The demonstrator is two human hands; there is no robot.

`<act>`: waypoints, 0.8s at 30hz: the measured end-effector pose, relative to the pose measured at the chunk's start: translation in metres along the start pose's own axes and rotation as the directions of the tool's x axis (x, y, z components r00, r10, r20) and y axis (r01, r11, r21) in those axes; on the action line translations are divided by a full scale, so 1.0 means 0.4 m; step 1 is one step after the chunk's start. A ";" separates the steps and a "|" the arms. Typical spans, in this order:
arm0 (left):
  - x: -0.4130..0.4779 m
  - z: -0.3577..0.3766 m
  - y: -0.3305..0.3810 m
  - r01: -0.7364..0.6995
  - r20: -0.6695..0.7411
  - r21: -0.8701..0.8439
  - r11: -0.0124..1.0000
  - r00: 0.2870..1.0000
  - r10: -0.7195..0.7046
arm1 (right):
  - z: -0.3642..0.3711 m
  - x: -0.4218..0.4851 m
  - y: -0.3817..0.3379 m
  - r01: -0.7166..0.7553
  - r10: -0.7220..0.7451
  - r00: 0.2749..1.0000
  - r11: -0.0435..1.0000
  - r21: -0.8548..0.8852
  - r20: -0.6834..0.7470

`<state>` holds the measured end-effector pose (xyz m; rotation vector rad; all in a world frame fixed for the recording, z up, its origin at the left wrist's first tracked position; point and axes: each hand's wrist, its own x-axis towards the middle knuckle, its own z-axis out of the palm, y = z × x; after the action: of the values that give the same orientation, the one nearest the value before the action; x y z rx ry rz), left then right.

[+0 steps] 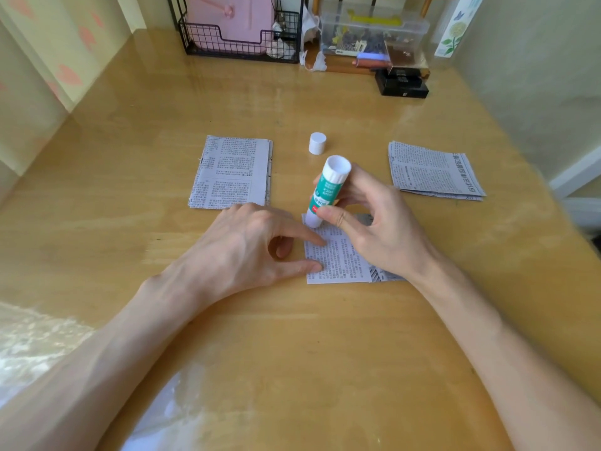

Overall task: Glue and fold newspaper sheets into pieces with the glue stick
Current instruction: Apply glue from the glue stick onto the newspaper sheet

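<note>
A small newspaper sheet [341, 258] lies flat on the wooden table in front of me. My left hand [247, 252] presses its left edge down with the index finger and thumb. My right hand [377, 222] grips a green and white glue stick [327, 190], tilted, with its lower end touching the sheet's far left corner. The white cap [317, 143] stands on the table just behind. A folded newspaper piece [232, 172] lies to the left. A stack of newspaper sheets [434, 172] lies to the right.
At the back edge of the table [292, 336] stand a black wire rack [240, 37] with a pink item, a clear plastic box [374, 30] of small things and a black box [401, 84]. Walls close in on both sides.
</note>
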<state>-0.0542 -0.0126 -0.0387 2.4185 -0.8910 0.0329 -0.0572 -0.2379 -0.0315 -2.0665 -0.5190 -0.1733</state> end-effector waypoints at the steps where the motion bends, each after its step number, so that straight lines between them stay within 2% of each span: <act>1: -0.001 0.001 0.003 -0.011 0.018 -0.016 1.000 1.000 0.011 | 0.002 -0.001 0.001 0.004 -0.004 1.000 1.000 -0.006 0.006; 9: -0.003 0.009 -0.005 -0.072 0.045 -0.029 0.997 0.996 0.073 | 0.004 -0.009 0.000 -0.023 0.024 0.996 1.000 -0.012 0.081; 24: 0.001 0.016 -0.012 -0.066 0.051 -0.039 0.997 0.996 0.068 | 0.039 0.016 0.011 0.046 -0.049 0.999 0.990 -0.132 -0.023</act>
<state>-0.0522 -0.0131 -0.0462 2.3639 -0.9881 -0.0221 -0.0510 -0.2249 -0.0410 -2.1778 -0.5536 -0.2687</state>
